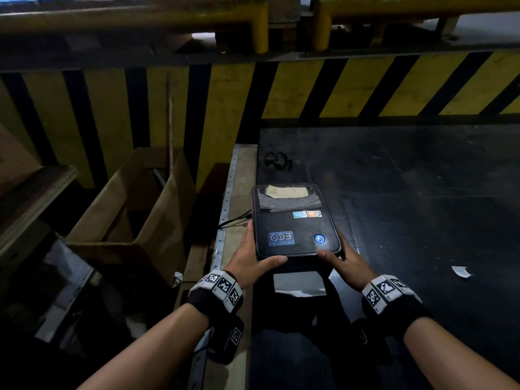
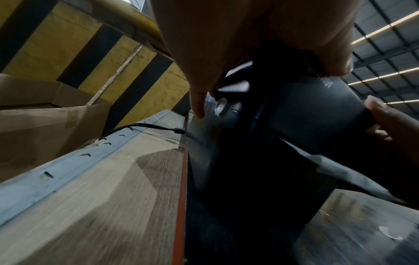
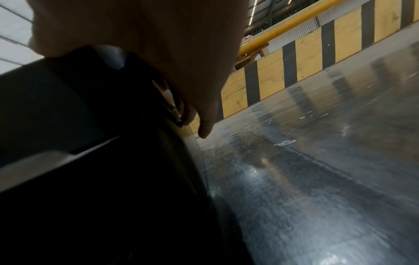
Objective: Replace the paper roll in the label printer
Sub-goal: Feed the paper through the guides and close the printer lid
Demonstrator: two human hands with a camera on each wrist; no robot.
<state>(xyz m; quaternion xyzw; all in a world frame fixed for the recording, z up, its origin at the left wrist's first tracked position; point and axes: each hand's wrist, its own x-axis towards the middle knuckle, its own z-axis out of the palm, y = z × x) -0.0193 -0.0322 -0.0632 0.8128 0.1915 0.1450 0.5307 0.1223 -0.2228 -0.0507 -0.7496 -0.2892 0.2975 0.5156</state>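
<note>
gripping the printer (image 1: 295, 220) at both near corners: my left hand (image 1: 254, 258) is curling round the left side, thumb lying across the lid's front edge; my right hand (image 1: 347, 263) is doing the same on the right, thumb tip just below the blue lit button (image 1: 319, 238). both hands are clamping the casing, nothing else in them. printer is sitting on the dark mat (image 1: 422, 192), near its left edge, lid appearing raised a little off the body. i'm judging this as the opening step, lid being released, roll not yet in sight. next move is calling for an even lift on both sides so the lid is hinging back. cable (image 2: 145, 126) is running off the left side, so no dragging the body.

wooden bench strip (image 2: 113, 179) is lying beside the mat. cardboard box (image 1: 132, 215) is standing open to the left. yellow-black striped barrier (image 1: 309, 88) is running behind. paper scrap (image 1: 461, 271) is lying on the mat, right. light is being dim.
</note>
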